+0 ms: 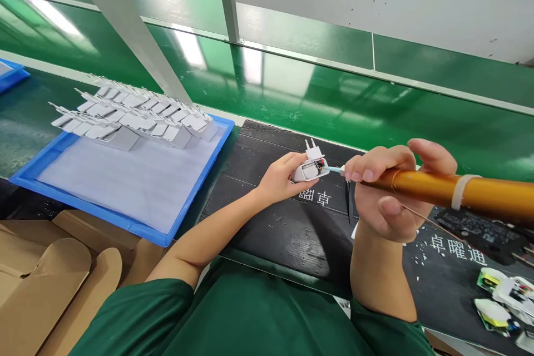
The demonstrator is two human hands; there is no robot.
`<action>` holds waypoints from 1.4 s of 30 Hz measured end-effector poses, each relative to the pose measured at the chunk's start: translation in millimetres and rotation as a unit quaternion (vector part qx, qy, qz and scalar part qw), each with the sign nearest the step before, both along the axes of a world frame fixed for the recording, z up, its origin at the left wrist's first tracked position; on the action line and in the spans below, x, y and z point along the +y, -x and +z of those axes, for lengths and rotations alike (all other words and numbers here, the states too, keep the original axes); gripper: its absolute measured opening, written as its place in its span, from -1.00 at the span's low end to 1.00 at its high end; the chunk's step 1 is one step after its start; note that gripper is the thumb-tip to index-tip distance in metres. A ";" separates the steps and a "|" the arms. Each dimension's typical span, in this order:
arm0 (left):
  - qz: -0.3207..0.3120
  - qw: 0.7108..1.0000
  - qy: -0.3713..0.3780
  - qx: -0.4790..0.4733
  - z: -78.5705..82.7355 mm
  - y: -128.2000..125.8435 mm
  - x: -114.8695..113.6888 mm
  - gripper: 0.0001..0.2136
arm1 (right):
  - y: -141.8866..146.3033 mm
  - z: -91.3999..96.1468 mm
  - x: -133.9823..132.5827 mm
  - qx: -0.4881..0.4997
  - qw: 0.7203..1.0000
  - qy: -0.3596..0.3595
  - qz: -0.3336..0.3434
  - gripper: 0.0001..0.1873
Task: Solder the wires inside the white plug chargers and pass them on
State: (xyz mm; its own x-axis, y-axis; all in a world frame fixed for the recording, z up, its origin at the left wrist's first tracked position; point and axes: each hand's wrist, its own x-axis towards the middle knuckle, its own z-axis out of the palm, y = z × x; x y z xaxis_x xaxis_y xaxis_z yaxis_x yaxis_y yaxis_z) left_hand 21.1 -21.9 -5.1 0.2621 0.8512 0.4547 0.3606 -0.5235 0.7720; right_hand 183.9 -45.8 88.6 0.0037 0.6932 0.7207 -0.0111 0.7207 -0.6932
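My left hand (278, 178) is closed around a small white plug housing (309, 167) with two metal prongs pointing up and its open side showing inner parts. My right hand (386, 186) grips a long golden-orange tool (450, 190), held like a pen. Its thin pale-blue tip (332, 169) touches the open end of the housing. Both hands hover over a black mat (287, 228) with white characters printed on it. A white band wraps the tool's barrel.
A blue tray (125, 183) at the left holds rows of white plug housings (137, 117) on a pale sheet. Brown cardboard (50, 272) lies at the lower left. Circuit boards (500, 300) sit at the lower right. Black tweezers (349, 206) rest on the mat. A green conveyor (334, 94) runs behind.
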 end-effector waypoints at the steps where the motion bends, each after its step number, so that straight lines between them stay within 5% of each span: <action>1: -0.003 1.000 -0.005 -0.004 0.5 0.3 -0.3 -0.66 | 0.3 -0.1 0.3 -0.001 1.000 0.000 -0.004 -0.55; 12: -0.005 1.000 0.013 0.004 1.7 1.9 0.3 -0.63 | 1.1 0.7 -1.3 0.025 0.999 0.002 0.037 -0.45; 24: -0.015 0.997 -0.030 -0.067 -16.1 -14.9 0.7 -0.66 | 7.6 3.3 -13.5 0.020 0.996 0.007 0.090 -0.41; 42: -0.094 0.984 0.005 -0.154 -2.7 -20.7 -12.7 -0.61 | 18.0 4.6 -19.3 0.025 0.992 -0.044 0.112 -0.57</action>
State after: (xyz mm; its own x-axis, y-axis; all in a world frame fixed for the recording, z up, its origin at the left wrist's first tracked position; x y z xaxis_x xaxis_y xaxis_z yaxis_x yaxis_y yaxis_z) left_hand 41.8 -34.7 -7.8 0.2659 0.8058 0.5291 0.0068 -0.5504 0.8349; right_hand 165.9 -65.2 93.2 -0.1058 0.6158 0.7808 -0.2107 0.7535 -0.6228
